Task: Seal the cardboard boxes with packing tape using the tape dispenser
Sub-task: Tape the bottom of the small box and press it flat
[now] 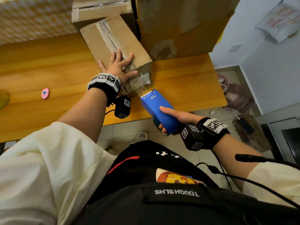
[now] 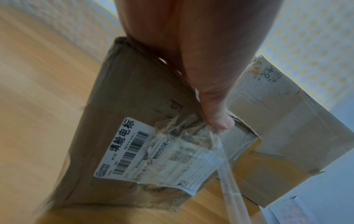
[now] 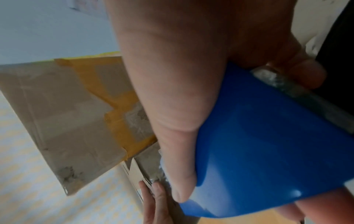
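Note:
A small cardboard box (image 1: 113, 43) lies on the wooden table (image 1: 48, 65), with wrinkled clear tape along its top seam. My left hand (image 1: 119, 64) presses flat on the box's near end, fingers spread. In the left wrist view the thumb (image 2: 216, 116) lies on the box edge above a white shipping label (image 2: 145, 151). My right hand (image 1: 178, 116) grips the blue tape dispenser (image 1: 157, 108) just off the box's near end. A strip of clear tape (image 2: 228, 181) runs from the box end to the dispenser's toothed edge. The right wrist view shows the thumb (image 3: 172, 121) across the dispenser (image 3: 268, 151).
A large cardboard box (image 1: 178, 26) stands right behind the small one, and another box (image 1: 100, 12) sits at the back. A small pink object (image 1: 45, 93) lies on the table's left side. The table's front edge (image 1: 129, 119) is near my waist; clutter covers the floor at the right.

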